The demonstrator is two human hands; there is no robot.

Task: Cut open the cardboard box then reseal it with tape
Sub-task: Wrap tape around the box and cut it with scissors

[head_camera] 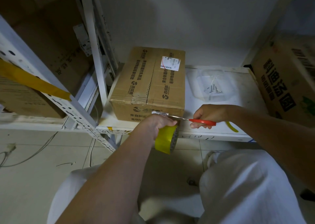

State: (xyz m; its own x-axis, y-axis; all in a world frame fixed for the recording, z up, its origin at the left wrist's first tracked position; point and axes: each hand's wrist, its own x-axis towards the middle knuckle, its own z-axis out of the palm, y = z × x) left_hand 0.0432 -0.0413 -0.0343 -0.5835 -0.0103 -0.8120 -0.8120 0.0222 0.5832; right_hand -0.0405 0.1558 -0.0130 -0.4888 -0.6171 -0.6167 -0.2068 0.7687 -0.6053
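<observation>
We judge resealing nearly done: cardboard box [150, 84] sits closed on the shelf [221, 135] at frame centre, left hand [159, 124] gripping the yellow tape roll [167, 139], right hand [208, 115] pinching red scissors [196, 121] to cut the strip.

White shelf [196, 135] bears cardboard box [150, 85], perhaps a clear tray [211, 80].

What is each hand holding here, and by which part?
Left hand grips the yellow tape roll around its top; right hand holds the scissors by their red handles.
</observation>
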